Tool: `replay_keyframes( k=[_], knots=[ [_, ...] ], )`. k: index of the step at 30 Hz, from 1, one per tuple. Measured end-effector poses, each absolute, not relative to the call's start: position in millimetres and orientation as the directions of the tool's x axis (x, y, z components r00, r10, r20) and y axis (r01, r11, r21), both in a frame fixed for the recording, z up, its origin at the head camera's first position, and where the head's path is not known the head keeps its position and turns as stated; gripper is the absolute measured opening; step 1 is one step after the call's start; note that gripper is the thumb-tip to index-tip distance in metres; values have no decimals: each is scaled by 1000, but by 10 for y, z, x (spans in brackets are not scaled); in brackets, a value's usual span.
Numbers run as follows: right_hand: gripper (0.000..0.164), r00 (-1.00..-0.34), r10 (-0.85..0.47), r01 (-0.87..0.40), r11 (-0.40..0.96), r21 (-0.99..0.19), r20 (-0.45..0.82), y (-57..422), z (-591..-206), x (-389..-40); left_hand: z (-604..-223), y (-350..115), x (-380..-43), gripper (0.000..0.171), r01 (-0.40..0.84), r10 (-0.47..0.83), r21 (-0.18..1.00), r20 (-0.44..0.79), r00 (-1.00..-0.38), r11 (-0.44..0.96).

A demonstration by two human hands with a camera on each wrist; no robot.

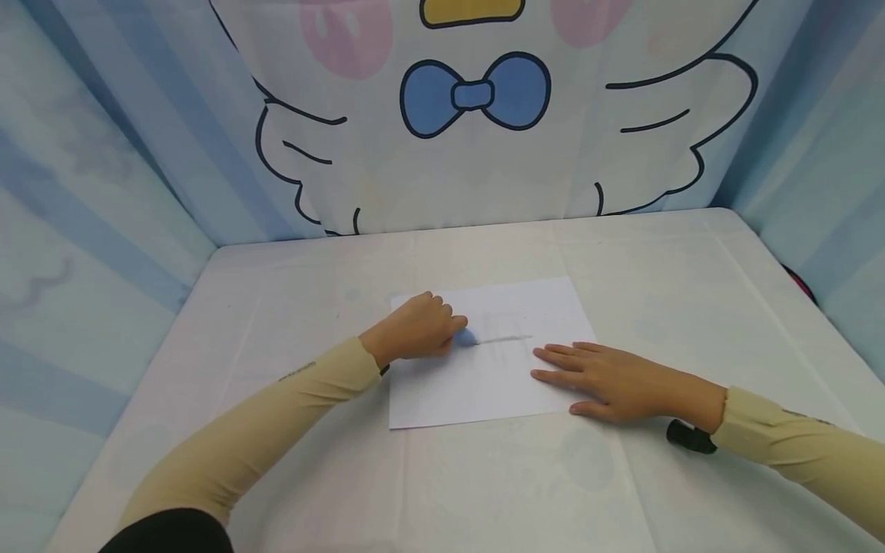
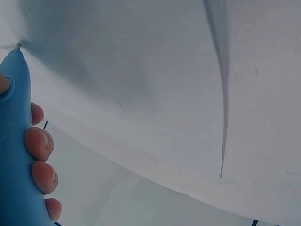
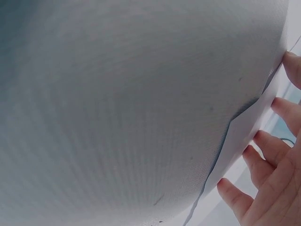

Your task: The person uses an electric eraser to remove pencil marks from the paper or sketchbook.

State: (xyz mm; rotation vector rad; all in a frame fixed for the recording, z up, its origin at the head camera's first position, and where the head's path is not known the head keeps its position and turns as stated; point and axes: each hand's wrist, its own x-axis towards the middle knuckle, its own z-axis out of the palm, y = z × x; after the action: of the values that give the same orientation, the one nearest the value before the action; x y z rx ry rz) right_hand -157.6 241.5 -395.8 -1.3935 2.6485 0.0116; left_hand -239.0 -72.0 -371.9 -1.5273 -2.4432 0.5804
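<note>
In the head view, a white sheet of paper (image 1: 463,395) lies on the table. My left hand (image 1: 423,326) grips a thick blue pen-shaped tool (image 2: 16,155), its fine tip at the paper. The left wrist view shows the thumb on a round button (image 2: 9,86) and fingers wrapped round the body. A thin greyish line (image 1: 508,339) runs rightward from the tip across the sheet. Fingers spread and fairly straight, my right hand (image 1: 615,382) rests over the right edge of the paper. In the right wrist view its fingertips (image 3: 225,186) touch the paper's edge.
A white cloth (image 1: 311,461) covers the table. Behind it hangs a curtain (image 1: 477,169) with a cartoon figure and blue bow tie. Blue and white drapes (image 1: 76,253) close in the sides. A black wrist strap (image 1: 691,436) sits on the right wrist.
</note>
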Motion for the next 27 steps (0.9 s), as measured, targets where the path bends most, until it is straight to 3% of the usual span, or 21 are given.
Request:
replay_keyframes(
  k=[10,27],
  knots=[
    [58,-554,-823,-824,563,-57,-126,2416,-3955,-1572,-3710,-711,-2381,10,813,889,-430,-49,-455,392],
    [59,-566,-808,-810,582,-71,-163,2419,-3945,-1577,-3718,-668,-2386,9,813,908,-446,-5,-419,373]
  ],
)
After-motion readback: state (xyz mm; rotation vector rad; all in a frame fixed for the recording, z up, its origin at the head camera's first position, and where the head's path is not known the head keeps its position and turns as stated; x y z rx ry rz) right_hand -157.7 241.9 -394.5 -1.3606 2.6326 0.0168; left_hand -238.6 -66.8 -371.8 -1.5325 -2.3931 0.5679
